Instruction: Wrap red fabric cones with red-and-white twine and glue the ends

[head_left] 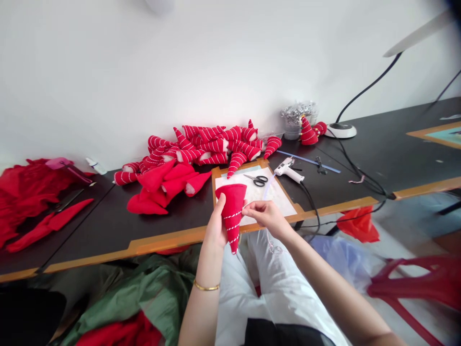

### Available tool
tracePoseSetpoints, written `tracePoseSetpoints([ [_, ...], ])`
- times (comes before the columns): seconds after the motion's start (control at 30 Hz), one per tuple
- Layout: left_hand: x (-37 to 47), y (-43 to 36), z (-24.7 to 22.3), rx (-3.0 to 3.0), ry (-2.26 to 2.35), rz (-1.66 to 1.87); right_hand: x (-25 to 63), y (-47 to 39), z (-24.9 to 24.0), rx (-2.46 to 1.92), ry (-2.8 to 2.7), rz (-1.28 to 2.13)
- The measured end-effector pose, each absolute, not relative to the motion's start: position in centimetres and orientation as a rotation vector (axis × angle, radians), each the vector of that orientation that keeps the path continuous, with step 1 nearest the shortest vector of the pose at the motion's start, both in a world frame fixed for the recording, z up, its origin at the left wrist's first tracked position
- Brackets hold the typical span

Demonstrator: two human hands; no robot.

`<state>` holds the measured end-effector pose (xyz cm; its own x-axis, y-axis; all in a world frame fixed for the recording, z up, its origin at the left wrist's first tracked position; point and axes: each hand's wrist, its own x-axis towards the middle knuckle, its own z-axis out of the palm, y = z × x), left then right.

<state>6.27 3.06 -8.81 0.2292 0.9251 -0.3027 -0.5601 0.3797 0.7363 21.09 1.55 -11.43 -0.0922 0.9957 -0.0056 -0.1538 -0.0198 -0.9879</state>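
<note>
My left hand point(217, 223) is wrapped round a red felt cone point(234, 204), which hangs point down above the table's front edge. White twisted cord point(231, 228) circles its lower half in several turns, while the wide upper part is plain. At the cone's right side my right hand point(262, 212) pinches the cord, its fingertips close to the felt. A loose tail of cord point(275, 249) dangles below that hand over my lap. Behind the cone, black-handled scissors point(260, 180) and a white glue gun point(289, 170) lie by a white board point(284, 202).
Cord-wrapped red cones point(212, 144) are heaped against the wall, with plain red cones point(169, 185) in front. Red fabric point(25, 192) lies at the left. A tub of silver tinsel point(297, 120) and a lamp point(340, 129) stand at the back right. Black cables point(370, 180) cross the table edge.
</note>
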Motion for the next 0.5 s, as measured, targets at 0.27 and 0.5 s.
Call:
tracePoseSetpoints([
  [0.27, 6.9, 2.9, -8.6, 0.457, 0.689, 1.054, 20.1, 1.4, -11.6, -0.925, -0.955, 1.567],
  [0.5, 7.0, 3.1, -9.6, 0.593, 0.887, 1.358, 20.4, 1.5, -11.5, -1.035, -1.037, 1.416],
])
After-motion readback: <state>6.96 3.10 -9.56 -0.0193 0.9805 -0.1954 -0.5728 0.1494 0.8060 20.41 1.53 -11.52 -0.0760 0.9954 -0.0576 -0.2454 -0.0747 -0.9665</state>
